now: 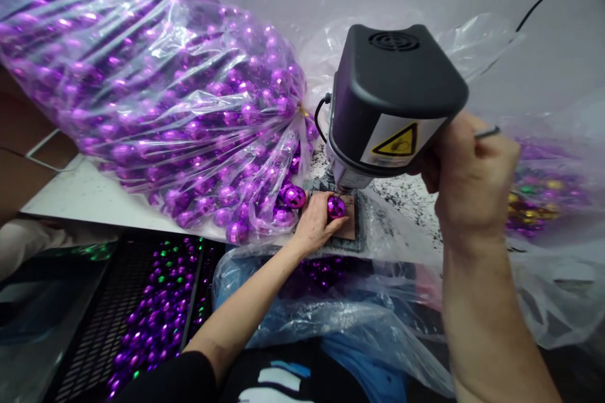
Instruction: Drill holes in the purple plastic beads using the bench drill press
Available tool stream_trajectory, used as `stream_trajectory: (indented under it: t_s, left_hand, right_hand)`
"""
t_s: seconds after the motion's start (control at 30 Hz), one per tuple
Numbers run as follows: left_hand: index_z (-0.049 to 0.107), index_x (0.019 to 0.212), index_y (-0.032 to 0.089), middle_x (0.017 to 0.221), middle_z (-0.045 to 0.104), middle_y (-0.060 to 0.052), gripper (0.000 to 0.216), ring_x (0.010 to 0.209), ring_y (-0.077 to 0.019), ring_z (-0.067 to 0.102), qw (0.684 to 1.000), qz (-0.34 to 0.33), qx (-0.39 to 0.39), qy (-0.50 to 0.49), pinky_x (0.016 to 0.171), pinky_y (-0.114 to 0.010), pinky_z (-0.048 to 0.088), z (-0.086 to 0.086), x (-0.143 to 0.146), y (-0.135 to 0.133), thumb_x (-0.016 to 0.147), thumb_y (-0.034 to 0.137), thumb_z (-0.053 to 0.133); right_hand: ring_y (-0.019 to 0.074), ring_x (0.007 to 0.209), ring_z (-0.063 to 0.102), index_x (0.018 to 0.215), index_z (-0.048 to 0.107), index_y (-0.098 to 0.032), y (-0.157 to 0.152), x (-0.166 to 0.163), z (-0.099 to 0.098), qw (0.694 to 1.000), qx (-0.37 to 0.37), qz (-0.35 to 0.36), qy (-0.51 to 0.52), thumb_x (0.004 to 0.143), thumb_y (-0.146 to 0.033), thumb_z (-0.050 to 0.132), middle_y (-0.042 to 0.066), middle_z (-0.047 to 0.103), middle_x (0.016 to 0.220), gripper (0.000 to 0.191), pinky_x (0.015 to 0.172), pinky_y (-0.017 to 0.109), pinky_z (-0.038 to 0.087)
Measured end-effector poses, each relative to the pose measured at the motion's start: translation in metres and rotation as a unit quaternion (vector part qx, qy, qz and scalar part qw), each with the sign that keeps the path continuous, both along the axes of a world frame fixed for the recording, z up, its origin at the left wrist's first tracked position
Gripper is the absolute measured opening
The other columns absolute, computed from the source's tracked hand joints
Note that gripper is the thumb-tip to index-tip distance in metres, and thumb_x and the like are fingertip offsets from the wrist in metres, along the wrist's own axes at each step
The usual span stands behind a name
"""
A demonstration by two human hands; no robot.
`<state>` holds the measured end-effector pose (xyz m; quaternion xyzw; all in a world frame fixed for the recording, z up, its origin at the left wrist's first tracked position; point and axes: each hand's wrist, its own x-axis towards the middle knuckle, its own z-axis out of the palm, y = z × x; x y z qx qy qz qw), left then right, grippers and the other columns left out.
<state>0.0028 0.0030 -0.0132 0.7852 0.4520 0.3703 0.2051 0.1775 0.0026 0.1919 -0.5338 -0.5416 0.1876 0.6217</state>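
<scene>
My left hand (316, 221) pinches a small shiny purple ball (336, 206) and holds it on the base plate (353, 232) right under the spindle of a black bench machine (392, 97). Another purple ball (293, 196) lies just left of that hand. My right hand (470, 173) is closed in a fist round the machine's thin metal lever (488, 133), beside the yellow warning label (401, 142).
A big clear plastic bag of purple balls (155, 94) fills the bench to the left. Black crates with purple and green balls (155, 312) stand below. A clear bag (340, 302) lies on my lap. More bagged mixed-colour balls (543, 192) sit at the right.
</scene>
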Motion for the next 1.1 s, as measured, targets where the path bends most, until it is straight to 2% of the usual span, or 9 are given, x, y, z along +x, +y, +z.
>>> stream_trajectory:
  t_s: [0.07,0.13,0.3,0.4,0.57,0.67,0.83,0.97,1.1]
  left_hand:
    - [0.048,0.133,0.019,0.125,0.064,-0.013,0.051,0.121,-0.0289,0.062,1.000,0.000,0.002,0.004,0.117,-0.052,0.042,0.001,0.000,0.000,0.093,0.036,0.075]
    - [0.049,0.131,0.019,0.124,0.065,-0.012,0.049,0.120,-0.0286,0.062,1.000,0.001,0.005,0.009,0.119,-0.053,0.039,0.002,-0.001,-0.001,0.093,0.036,0.075]
    - [0.049,0.130,0.020,0.122,0.064,-0.011,0.046,0.119,-0.0278,0.063,1.000,0.002,0.013,0.005,0.118,-0.051,0.040,0.003,0.000,-0.002,0.094,0.034,0.074]
    - [0.049,0.129,0.020,0.121,0.065,-0.010,0.044,0.117,-0.0274,0.063,1.000,0.006,0.011,0.007,0.117,-0.051,0.040,0.003,0.000,-0.002,0.094,0.034,0.073]
    - [0.049,0.128,0.021,0.121,0.065,-0.010,0.043,0.117,-0.0277,0.063,1.000,0.010,0.000,0.019,0.120,-0.054,0.036,0.005,0.000,-0.002,0.094,0.035,0.073]
    - [0.049,0.128,0.020,0.121,0.065,-0.011,0.043,0.118,-0.0279,0.063,1.000,0.008,0.001,0.017,0.119,-0.054,0.038,0.005,-0.001,-0.003,0.094,0.034,0.073]
    - [0.048,0.130,0.020,0.122,0.065,-0.011,0.046,0.119,-0.0289,0.063,1.000,0.005,0.002,0.013,0.120,-0.055,0.037,0.004,-0.001,-0.002,0.094,0.036,0.073]
    - [0.048,0.130,0.021,0.123,0.064,-0.011,0.048,0.122,-0.0291,0.063,1.000,0.012,-0.004,0.013,0.122,-0.055,0.037,0.003,0.000,-0.001,0.093,0.036,0.073]
    - [0.046,0.133,0.021,0.126,0.064,-0.011,0.052,0.123,-0.0294,0.062,1.000,0.012,-0.012,0.012,0.122,-0.054,0.038,0.002,0.000,-0.001,0.092,0.036,0.075]
  right_hand:
    - [0.0040,0.051,0.042,0.071,0.054,-0.017,-0.018,-0.002,-0.013,0.998,0.029,-0.035,-0.035,0.096,-0.045,0.058,-0.005,0.046,0.059,0.037,0.048,0.022,0.029]
    - [0.0051,0.052,0.043,0.078,0.060,-0.018,-0.034,-0.004,-0.026,0.996,0.016,-0.065,-0.060,0.096,-0.044,0.057,-0.006,0.047,0.060,0.032,0.051,0.023,0.031]
    - [0.0069,0.055,0.047,0.088,0.065,-0.020,-0.055,-0.007,-0.050,0.992,-0.005,-0.074,-0.103,0.096,-0.038,0.055,-0.006,0.054,0.064,0.022,0.054,0.026,0.033]
    - [0.0063,0.054,0.046,0.085,0.063,-0.020,-0.052,-0.011,-0.060,0.992,0.031,-0.084,-0.085,0.097,-0.036,0.056,-0.005,0.056,0.066,0.022,0.055,0.027,0.035]
    - [0.0053,0.050,0.046,0.076,0.056,-0.019,-0.041,-0.018,-0.074,0.983,0.100,-0.131,-0.082,0.093,-0.032,0.065,-0.007,0.049,0.058,0.024,0.053,0.026,0.035]
    - [0.0062,0.054,0.050,0.079,0.056,-0.020,-0.037,-0.020,-0.082,0.974,0.146,-0.145,-0.092,0.095,-0.027,0.062,-0.007,0.049,0.060,0.018,0.058,0.026,0.039]
    - [0.0075,0.061,0.052,0.088,0.063,-0.022,-0.033,-0.015,-0.098,0.948,0.213,-0.156,-0.177,0.095,-0.022,0.059,-0.004,0.056,0.067,0.008,0.062,0.026,0.041]
    - [0.0091,0.064,0.057,0.097,0.066,-0.021,-0.026,-0.010,-0.119,0.940,0.236,-0.153,-0.193,0.095,-0.022,0.057,-0.001,0.066,0.077,0.009,0.063,0.026,0.045]
    - [0.0087,0.062,0.058,0.094,0.067,-0.021,-0.021,-0.009,-0.131,0.937,0.250,-0.144,-0.199,0.092,-0.024,0.061,-0.002,0.065,0.072,0.007,0.059,0.023,0.044]
